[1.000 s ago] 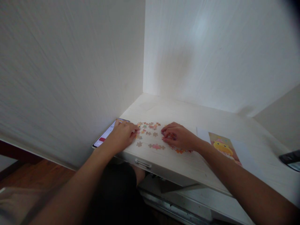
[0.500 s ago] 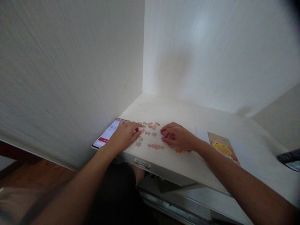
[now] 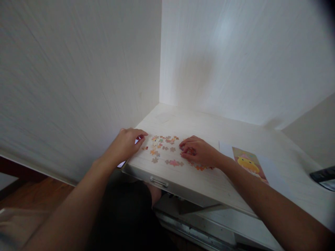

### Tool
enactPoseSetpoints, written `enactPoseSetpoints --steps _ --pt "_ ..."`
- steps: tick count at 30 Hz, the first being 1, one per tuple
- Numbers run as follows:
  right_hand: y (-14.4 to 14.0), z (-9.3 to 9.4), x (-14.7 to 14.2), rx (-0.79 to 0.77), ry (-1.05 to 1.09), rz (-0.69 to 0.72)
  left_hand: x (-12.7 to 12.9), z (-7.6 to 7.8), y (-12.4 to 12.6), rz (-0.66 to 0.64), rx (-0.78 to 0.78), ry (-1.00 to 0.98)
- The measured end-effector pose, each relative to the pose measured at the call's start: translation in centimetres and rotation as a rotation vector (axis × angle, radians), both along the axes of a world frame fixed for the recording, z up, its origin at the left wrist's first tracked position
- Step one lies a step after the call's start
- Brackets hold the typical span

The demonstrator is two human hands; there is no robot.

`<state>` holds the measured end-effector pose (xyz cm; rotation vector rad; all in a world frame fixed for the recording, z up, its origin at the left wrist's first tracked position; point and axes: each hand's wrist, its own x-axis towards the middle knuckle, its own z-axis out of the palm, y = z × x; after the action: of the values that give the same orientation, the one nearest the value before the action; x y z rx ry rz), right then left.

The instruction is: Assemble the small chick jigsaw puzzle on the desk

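Left hand (image 3: 125, 145) lies flat, fingers loosely together, over the phone (image 3: 121, 164) at the surface's (image 3: 235, 181) left edge, pinching nothing. Right hand (image 3: 199, 152) curls its fingertips down onto the joined cluster of puzzle pieces (image 3: 200, 167), seemingly pressing 1 piece in; whether it pinches that piece I cannot tell. Pressing straight down, with the cluster steadied, should seat it cleanly. About 12 loose pieces (image 3: 162, 148) lie between the 2 hands. 1 reference picture (image 3: 248, 165) of a yellow character lies right of them; 1 dark object (image 3: 324, 174) sits far right.
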<state>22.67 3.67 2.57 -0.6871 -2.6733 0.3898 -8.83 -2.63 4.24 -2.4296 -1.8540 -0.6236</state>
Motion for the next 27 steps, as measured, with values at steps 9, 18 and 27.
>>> enactPoseSetpoints --steps 9,18,27 --pt "0.1 -0.1 0.0 0.011 -0.010 0.011 1.4 -0.3 -0.2 -0.053 -0.058 0.079" --pt "0.2 -0.2 0.0 0.016 -0.014 0.013 3.3 -1.7 0.8 -0.136 -0.037 0.139" --pt "0.2 -0.2 0.0 0.015 -0.006 0.018 2.7 -1.5 1.1 0.017 0.000 0.135"
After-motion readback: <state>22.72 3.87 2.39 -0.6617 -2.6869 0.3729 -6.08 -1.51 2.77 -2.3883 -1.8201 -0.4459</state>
